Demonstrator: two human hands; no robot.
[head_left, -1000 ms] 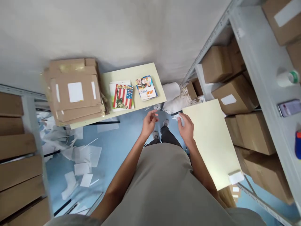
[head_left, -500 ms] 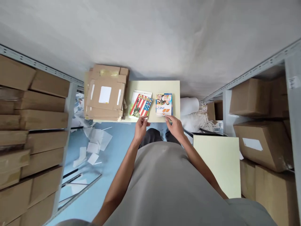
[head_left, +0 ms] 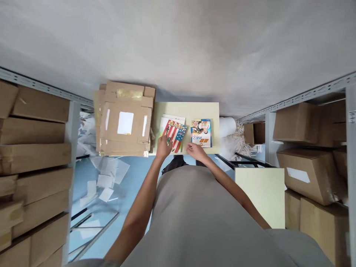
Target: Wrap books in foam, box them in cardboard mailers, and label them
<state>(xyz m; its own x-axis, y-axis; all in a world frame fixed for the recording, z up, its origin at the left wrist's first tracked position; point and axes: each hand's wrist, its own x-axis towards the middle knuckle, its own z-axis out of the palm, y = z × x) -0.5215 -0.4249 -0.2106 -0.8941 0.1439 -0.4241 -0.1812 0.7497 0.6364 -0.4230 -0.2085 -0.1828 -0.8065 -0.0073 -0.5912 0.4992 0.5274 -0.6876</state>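
Observation:
A pale yellow table point(head_left: 191, 109) stands against the wall ahead of me. On it lies a book with a stars-and-stripes cover point(head_left: 176, 132) atop a small stack. My left hand point(head_left: 164, 145) rests on that book's near left corner, fingers spread. To its right lies a blue book with a cartoon cover point(head_left: 201, 132). My right hand point(head_left: 195, 151) hovers at the table's front edge just below the blue book, fingers loosely curled, holding nothing I can see.
A pile of flattened cardboard boxes point(head_left: 125, 120) fills the table's left end. Shelves with brown cartons point(head_left: 33, 148) stand at left and right point(head_left: 311, 174). A second pale table point(head_left: 260, 193) is at my right. Paper scraps point(head_left: 108, 178) litter the blue floor.
I turned from the right-hand table toward the far table. My left hand moved onto the flag-cover book. My right hand shifted left along the table edge.

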